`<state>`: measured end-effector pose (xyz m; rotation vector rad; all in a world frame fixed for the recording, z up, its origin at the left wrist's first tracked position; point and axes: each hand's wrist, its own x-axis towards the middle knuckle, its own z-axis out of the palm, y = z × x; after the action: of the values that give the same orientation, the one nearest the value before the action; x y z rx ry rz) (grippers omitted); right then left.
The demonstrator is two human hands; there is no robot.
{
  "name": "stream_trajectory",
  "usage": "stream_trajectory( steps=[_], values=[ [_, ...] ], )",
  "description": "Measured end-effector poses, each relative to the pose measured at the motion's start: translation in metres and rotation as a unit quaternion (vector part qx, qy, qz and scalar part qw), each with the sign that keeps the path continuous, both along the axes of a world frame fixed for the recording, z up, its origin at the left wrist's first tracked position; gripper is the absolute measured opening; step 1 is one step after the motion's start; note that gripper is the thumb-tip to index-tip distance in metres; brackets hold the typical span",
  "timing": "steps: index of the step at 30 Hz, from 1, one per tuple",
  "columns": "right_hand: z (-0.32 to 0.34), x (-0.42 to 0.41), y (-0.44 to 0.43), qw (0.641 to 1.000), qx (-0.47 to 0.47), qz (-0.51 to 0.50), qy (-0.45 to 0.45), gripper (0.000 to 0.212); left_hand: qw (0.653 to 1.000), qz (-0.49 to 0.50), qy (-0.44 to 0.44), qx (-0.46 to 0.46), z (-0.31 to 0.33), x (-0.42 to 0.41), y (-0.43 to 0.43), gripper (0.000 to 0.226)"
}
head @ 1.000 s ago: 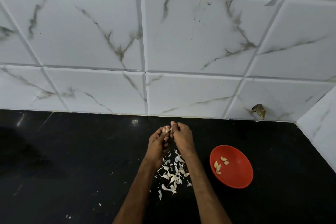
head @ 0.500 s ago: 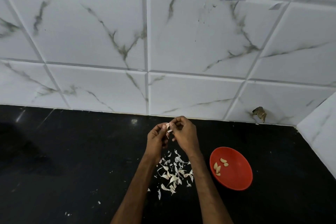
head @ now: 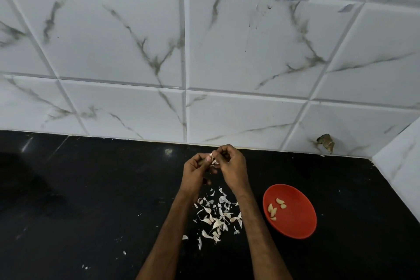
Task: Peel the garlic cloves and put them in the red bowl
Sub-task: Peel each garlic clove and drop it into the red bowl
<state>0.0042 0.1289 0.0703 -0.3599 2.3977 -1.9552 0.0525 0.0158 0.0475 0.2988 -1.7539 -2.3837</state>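
Both my hands are raised together over the black counter, near the wall. My left hand (head: 197, 170) and my right hand (head: 232, 166) pinch one garlic clove (head: 213, 160) between their fingertips; its pale skin shows between them, the rest is hidden by fingers. The red bowl (head: 295, 220) stands to the right of my right forearm, with several peeled cloves (head: 275, 208) in its left half. A heap of white garlic skins (head: 217, 216) lies on the counter between my forearms.
The black counter (head: 91, 200) runs left and towards me, with a few skin flecks. A white marble-tiled wall (head: 204, 63) stands close behind the hands. A side wall (head: 400, 170) closes the right end. A small hole (head: 326, 142) marks the wall tile.
Both hands have stayed together on the clove, fingers working at its skin. The view has shifted slightly, so hands and bowl sit a little differently in frame.
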Motion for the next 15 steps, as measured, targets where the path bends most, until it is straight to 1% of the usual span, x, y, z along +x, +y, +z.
stream_trajectory(
  steps=[4, 7, 11, 13, 15],
  values=[
    [-0.007, -0.002, -0.001, 0.998, 0.057, 0.007, 0.024, 0.006, 1.000, -0.018, -0.006, -0.015, 0.000, 0.000, 0.006, 0.017],
    [-0.012, -0.004, -0.001, 0.996, 0.081, 0.000, 0.038, 0.008, 1.000, -0.016, -0.015, -0.014, 0.000, -0.001, 0.011, 0.019],
    [-0.013, -0.001, -0.001, 0.984, 0.128, -0.023, 0.118, 0.012, 1.000, -0.010, -0.026, 0.007, 0.001, -0.004, 0.017, 0.017],
    [-0.012, 0.001, 0.000, 0.980, 0.131, -0.023, 0.147, 0.014, 0.999, -0.006, -0.032, 0.021, 0.003, -0.004, 0.019, 0.015],
    [-0.012, 0.000, 0.001, 0.981, 0.115, -0.016, 0.153, 0.015, 0.998, -0.002, -0.039, 0.050, 0.006, -0.003, 0.021, 0.014]
  ],
)
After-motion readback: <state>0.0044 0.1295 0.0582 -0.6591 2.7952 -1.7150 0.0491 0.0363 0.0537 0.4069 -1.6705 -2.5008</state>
